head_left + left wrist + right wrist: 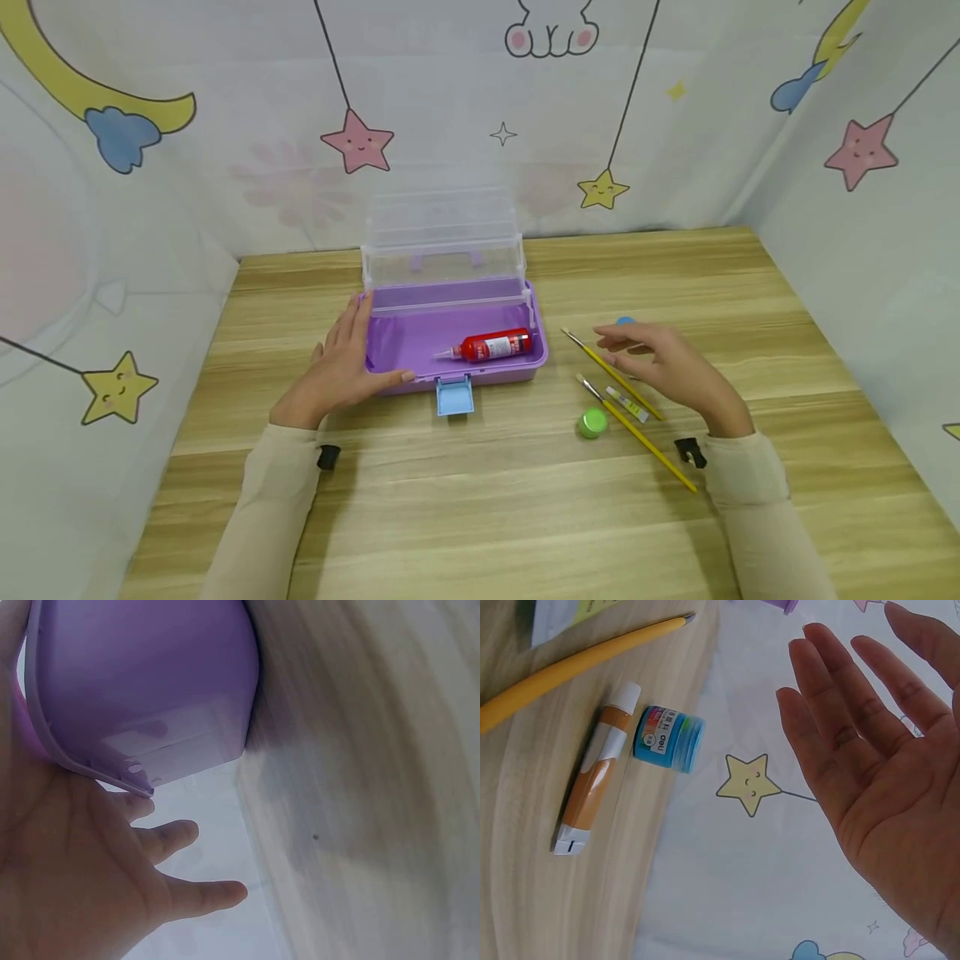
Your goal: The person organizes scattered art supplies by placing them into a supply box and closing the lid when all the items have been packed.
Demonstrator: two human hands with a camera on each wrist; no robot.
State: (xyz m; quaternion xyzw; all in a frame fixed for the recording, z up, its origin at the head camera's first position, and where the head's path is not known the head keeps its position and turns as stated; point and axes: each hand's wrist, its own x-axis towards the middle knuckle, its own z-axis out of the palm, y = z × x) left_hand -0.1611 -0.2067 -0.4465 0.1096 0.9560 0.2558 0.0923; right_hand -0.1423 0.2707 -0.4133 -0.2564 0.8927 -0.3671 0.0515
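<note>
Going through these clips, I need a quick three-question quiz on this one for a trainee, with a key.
1. What lies inside the box?
2. True or false: the left hand is clear of the box.
3. In the right wrist view, which colour is the jar beside the orange tube? A) green B) blue C) red

Key: 1. A red bottle. 2. False; it touches the box. 3. B.

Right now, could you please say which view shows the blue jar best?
The right wrist view, where the blue jar is whole and unobstructed. The head view shows only a sliver past the right hand; the left wrist view, none.
</note>
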